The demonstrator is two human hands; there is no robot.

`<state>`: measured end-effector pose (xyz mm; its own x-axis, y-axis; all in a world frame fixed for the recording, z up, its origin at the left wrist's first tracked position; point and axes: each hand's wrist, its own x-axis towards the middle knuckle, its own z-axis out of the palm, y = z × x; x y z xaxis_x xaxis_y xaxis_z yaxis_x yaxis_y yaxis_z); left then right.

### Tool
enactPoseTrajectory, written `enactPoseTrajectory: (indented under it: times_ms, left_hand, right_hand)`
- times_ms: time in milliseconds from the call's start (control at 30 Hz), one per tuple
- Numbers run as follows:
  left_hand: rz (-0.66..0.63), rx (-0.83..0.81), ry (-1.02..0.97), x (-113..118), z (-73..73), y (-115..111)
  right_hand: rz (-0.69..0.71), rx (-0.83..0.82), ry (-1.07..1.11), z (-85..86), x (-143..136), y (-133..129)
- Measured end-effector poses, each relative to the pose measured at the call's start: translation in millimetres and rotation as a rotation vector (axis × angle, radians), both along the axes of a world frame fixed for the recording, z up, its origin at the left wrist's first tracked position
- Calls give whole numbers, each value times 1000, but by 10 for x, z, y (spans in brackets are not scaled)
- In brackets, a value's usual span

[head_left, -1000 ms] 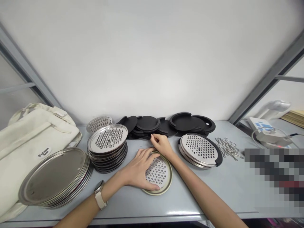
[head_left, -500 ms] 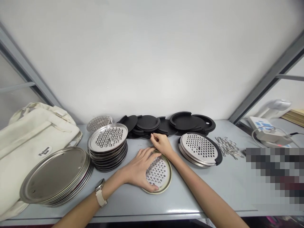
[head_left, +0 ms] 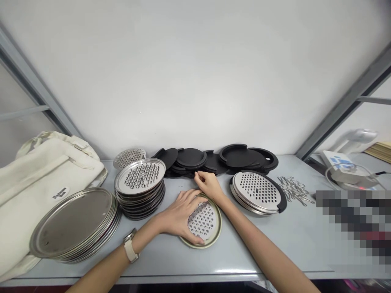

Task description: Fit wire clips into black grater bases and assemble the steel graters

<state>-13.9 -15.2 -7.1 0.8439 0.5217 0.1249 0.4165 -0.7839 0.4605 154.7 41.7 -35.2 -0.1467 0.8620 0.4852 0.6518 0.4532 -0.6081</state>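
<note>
A round perforated metal disc (head_left: 204, 221) with a pale rim lies flat on the grey table. My left hand (head_left: 181, 215) rests over its left side, fingers and thumb spread along the rim. At the disc's upper edge is my right hand (head_left: 208, 183), its fingers curled into a pinch near the black parts; whatever they hold, if anything, is too small to make out. To the left stands a tall stack of round pieces topped by a grater disc (head_left: 141, 177). A stack of perforated discs with a black edge piece (head_left: 259, 189) sits to the right.
Large metal plates (head_left: 75, 224) are stacked at the left beside a cream bag (head_left: 45, 175). Black round holders (head_left: 191, 158) line the wall. Small metal clips (head_left: 295, 190) lie at the right, before a white box (head_left: 343, 165). Grey posts flank the table (head_left: 244, 254).
The whole view has shifted slightly. Both hands keep nearly the same pose and place around the disc.
</note>
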Motion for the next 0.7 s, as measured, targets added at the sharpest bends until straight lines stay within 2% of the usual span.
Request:
enactPoseTrajectory:
  times_ms: [700]
  left_hand:
    - [19,10,-31,12,53,-79]
  right_hand:
    - [-13,-2,-33,5,-12,-7]
